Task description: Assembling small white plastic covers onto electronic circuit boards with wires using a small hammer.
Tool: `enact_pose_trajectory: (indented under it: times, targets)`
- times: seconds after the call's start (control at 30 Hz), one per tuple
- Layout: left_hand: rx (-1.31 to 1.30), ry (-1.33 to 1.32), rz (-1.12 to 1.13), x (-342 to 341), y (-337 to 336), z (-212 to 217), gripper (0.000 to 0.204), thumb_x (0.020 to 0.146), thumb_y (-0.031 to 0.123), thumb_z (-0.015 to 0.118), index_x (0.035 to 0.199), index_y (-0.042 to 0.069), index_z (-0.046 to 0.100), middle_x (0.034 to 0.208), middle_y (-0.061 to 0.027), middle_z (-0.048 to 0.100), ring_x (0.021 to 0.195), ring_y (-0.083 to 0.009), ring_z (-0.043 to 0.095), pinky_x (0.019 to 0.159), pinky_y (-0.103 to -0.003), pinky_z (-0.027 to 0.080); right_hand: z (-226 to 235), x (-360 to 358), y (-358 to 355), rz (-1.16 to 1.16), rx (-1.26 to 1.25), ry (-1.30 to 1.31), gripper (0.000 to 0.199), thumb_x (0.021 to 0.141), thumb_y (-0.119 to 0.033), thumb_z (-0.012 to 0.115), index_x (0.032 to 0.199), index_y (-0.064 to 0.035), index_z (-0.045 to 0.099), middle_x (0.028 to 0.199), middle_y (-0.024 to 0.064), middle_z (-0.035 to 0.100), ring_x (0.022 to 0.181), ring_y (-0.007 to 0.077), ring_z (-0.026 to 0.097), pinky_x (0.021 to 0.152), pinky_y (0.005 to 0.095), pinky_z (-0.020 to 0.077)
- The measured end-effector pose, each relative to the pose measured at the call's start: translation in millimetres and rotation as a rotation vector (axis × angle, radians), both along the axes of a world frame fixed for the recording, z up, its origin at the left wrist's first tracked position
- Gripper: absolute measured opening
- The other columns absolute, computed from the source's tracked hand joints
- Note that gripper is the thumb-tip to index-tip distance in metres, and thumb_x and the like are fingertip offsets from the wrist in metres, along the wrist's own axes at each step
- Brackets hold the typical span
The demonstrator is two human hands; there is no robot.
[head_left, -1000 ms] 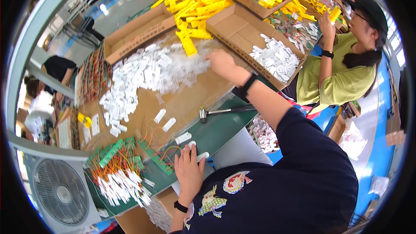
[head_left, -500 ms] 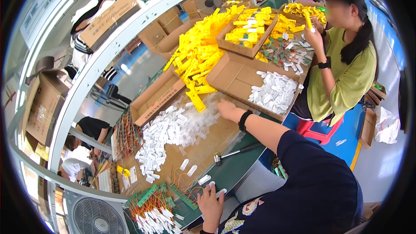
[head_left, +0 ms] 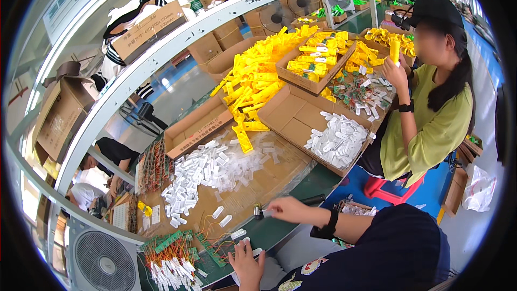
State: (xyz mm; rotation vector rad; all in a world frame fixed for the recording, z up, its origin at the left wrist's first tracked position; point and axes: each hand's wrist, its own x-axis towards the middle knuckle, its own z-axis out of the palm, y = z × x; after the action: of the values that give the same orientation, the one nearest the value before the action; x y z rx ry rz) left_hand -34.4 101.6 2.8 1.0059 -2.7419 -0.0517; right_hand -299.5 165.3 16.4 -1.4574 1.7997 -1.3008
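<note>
Left hand (head_left: 246, 267) and right hand (head_left: 287, 210) over the worktop (head_left: 318, 181)
The left's fingers spread loosely beside white pieces (head_left: 257, 251); the right overlaps the hammer (head_left: 258, 212), whether gripping cannot be told; white pile (head_left: 200, 171) beyond both.

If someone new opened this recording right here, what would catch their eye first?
Most likely the heap of bright yellow parts at the table's far side, with the scattered white pieces spread nearer the person. Next might be the co-worker at right in a yellow-green top, raising a yellow piece. Near the table's front edge, the person's right hand is at a hammer.
</note>
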Motion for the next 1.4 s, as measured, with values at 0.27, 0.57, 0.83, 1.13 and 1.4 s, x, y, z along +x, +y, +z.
enact_pose_trajectory:
  times: [0.27, 0.57, 0.83, 1.13, 1.4]
  targets:
    - [-0.012, -0.020, -0.017, 6, -2, 1, 0.063, 0.083, 0.042, 0.064, 0.132, 0.004, 0.053, 0.133, -0.0168, 0.053, 0.123, -0.0352, 0.050, 0.108, -0.055, 0.026, -35, 27, 11, 0.016, -0.004, 0.371, 0.012, 0.076, -0.014, 0.068, 0.086, -0.0084, 0.064, 0.087, 0.0134, 0.056, 0.089, 0.0324, 0.058, 0.075, 0.0418, 0.0489]
    - [0.073, -0.003, -0.016, -2, -6, 13, 0.058, 0.086, 0.035, 0.063, 0.135, 0.005, 0.050, 0.136, -0.0162, 0.051, 0.126, -0.0354, 0.047, 0.108, -0.054, 0.026, -22, 26, 15, -0.054, -0.014, 0.192, 0.022, 0.076, -0.002, 0.067, 0.097, 0.0000, 0.064, 0.096, 0.0143, 0.051, 0.089, 0.0326, 0.057, 0.077, 0.0389, 0.0494]
    - [0.010, -0.063, -0.100, 0, -7, 8, 0.061, 0.085, 0.029, 0.064, 0.136, -0.001, 0.046, 0.137, -0.0198, 0.047, 0.126, -0.0396, 0.043, 0.107, -0.053, 0.028, -14, 29, 24, -0.039, 0.000, 0.329, 0.026, 0.071, -0.001, 0.070, 0.096, -0.0011, 0.063, 0.097, 0.0128, 0.053, 0.094, 0.0320, 0.056, 0.080, 0.0380, 0.0482]
    - [0.129, -0.107, -0.181, -3, -24, 23, 0.060, 0.079, 0.030, 0.068, 0.128, -0.002, 0.052, 0.127, -0.0219, 0.049, 0.116, -0.0392, 0.046, 0.104, -0.057, 0.028, -12, 47, 13, -0.133, -0.006, 0.454, 0.021, 0.070, -0.012, 0.073, 0.088, -0.0112, 0.062, 0.091, 0.0044, 0.054, 0.095, 0.0246, 0.054, 0.078, 0.0378, 0.0438]
    - [0.191, 0.224, -0.077, -8, -55, 26, 0.032, 0.081, 0.016, 0.065, 0.108, 0.000, 0.060, 0.106, -0.0186, 0.054, 0.102, -0.0371, 0.051, 0.090, -0.050, 0.037, -30, 103, -39, 0.067, -0.242, 0.445, 0.013, 0.077, -0.013, 0.056, 0.089, -0.0064, 0.059, 0.102, 0.0075, 0.058, 0.102, 0.0259, 0.053, 0.081, 0.0364, 0.0432]
